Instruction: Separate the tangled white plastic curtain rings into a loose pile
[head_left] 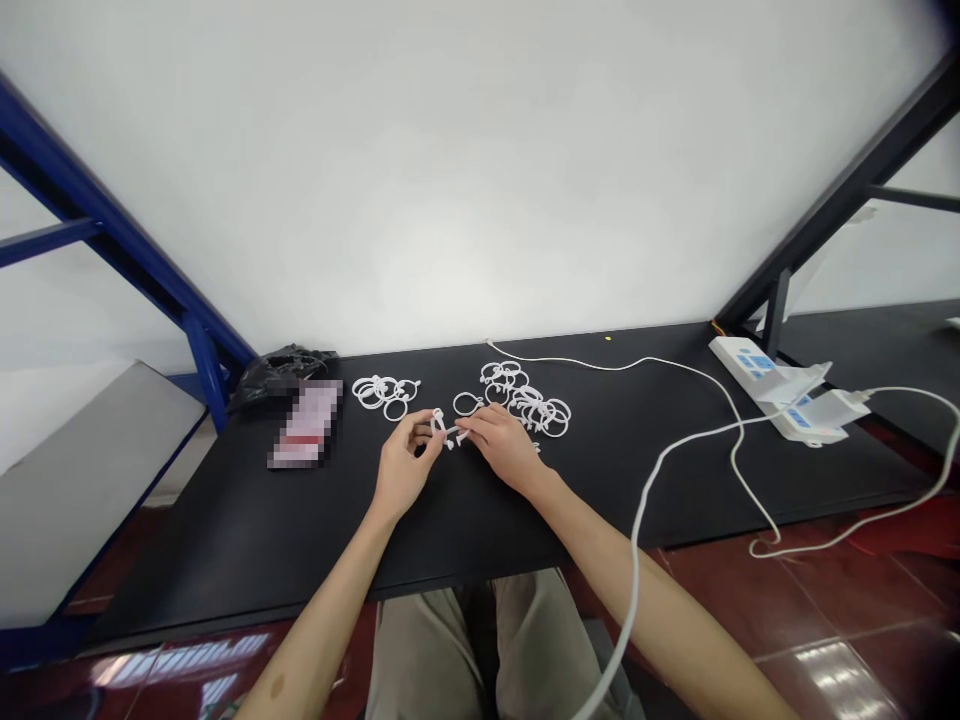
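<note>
My left hand (406, 462) pinches a white plastic curtain ring (438, 421) between thumb and fingers, its small knobbed eyelet showing. Close beside it, my right hand (504, 447) has its fingers closed on another white ring piece (461, 436), mostly covered by the fingers. Whether the two pieces are joined I cannot tell. Just beyond the hands lies a single ring (466, 404). To the left is a small group of rings (373, 391), and a larger pile (541, 410) lies behind and right of my right hand.
On the black table (315, 540), a black plastic bag (274, 374) and a blurred pink item (307, 425) lie at left. A white cable (637, 540) crosses the right side near my right forearm. White boxes (814, 425) stand at the right, by the dark frame (840, 190).
</note>
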